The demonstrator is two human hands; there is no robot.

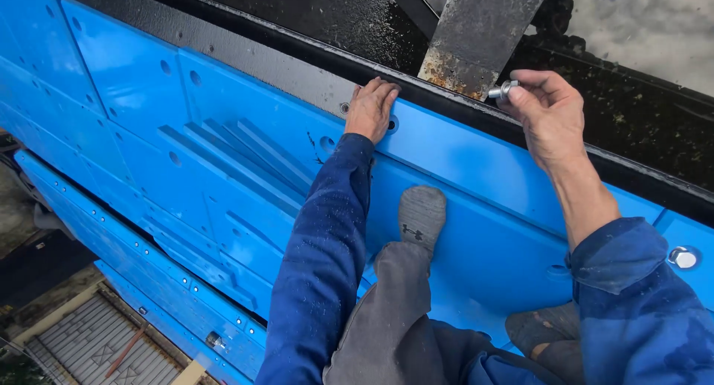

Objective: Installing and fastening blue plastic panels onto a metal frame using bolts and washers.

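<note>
The bolt (503,90), silver with a washer on it, is pinched between the thumb and fingertips of the right hand (549,113), held level just above the black rim (297,72), beside the rusty post (476,35). The left hand (370,110) holds nothing: it lies flat and open on the blue panel (461,154) just below the rim, next to a hole (392,123), apparently steadying the panel. Lower right of it, another bolt (683,258) sits seated in the panel.

Bright blue panels (245,154), black wet rim (297,65), navy sleeves (320,258), grey sock (422,214), silver bolt (503,90).
</note>
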